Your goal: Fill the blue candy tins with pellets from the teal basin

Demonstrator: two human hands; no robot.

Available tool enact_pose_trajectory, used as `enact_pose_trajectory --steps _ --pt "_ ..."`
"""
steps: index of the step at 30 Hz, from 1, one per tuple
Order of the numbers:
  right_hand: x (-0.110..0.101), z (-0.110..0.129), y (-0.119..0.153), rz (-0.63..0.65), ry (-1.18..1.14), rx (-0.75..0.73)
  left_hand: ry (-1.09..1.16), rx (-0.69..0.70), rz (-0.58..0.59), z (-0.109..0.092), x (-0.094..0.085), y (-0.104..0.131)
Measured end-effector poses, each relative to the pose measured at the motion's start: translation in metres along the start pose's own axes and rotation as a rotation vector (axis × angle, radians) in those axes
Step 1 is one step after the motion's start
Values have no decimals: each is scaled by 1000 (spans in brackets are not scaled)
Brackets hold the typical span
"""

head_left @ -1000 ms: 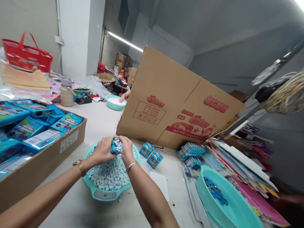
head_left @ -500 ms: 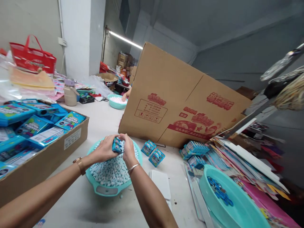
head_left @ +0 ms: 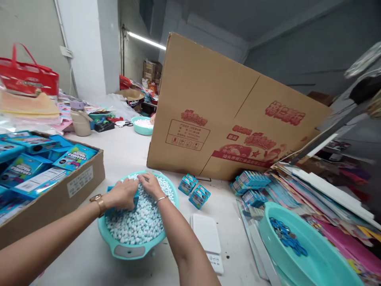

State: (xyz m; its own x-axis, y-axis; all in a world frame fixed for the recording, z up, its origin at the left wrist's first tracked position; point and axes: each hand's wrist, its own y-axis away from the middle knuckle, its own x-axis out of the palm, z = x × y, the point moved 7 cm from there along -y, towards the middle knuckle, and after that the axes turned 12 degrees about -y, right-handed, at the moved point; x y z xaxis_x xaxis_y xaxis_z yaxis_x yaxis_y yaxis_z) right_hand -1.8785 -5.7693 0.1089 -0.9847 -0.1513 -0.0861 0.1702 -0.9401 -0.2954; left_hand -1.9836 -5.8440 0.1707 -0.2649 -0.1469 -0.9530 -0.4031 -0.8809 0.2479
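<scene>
A turquoise bowl [head_left: 104,232] heaped with small pale-blue and white pellets [head_left: 139,228] sits on the white bench [head_left: 120,155]. Over the bowl's left half, the person's left hand [head_left: 125,193] has its grip closed around a blue box [head_left: 136,199], held low against the pellets and partly hidden by the fingers. The right hand [head_left: 150,185], palm down with fingers bent, rests on the pellets at the bowl's far side, close by the left; whether its grip encloses any pellets cannot be told. Just right of the bowl stand two blue printed boxes [head_left: 193,190], and nearer the person on that side lies a white scale [head_left: 206,234]. Left of the bowl is an open carton [head_left: 59,210] full of blue packs; behind it rises a large cardboard box [head_left: 226,107]. Well to the bowl's right, a bigger turquoise basin [head_left: 324,250] contains blue rings [head_left: 288,236].
</scene>
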Motion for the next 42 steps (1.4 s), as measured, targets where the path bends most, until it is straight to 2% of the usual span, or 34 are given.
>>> enact_pose_trajectory --steps 2,5,9,11,14,17,20,26,36,42 --pt "-2 -11 5 -33 -165 135 20 -28 6 -2 3 -4" --pt "-4 -26 22 -155 -455 342 38 -62 -41 -1 7 -6" --pt "-5 -26 38 -321 -608 427 79 -80 -137 0 10 -4" --pt "-7 -17 39 -398 -676 413 166 -104 -212 1 6 -1" --pt "-15 10 33 -484 -749 304 338 -164 -365 6 -3 6" --pt "-20 39 28 -522 -732 195 463 -193 -487 10 -7 9" --pt "-20 55 27 -533 -681 181 530 -200 -549 12 -4 8" --pt "-17 60 28 -522 -633 214 529 -153 -594 14 2 2" --pt "-15 69 25 -505 -692 242 598 -110 -664 19 -6 3" --pt "-13 73 29 -545 -688 199 572 -105 -596 18 -10 3"
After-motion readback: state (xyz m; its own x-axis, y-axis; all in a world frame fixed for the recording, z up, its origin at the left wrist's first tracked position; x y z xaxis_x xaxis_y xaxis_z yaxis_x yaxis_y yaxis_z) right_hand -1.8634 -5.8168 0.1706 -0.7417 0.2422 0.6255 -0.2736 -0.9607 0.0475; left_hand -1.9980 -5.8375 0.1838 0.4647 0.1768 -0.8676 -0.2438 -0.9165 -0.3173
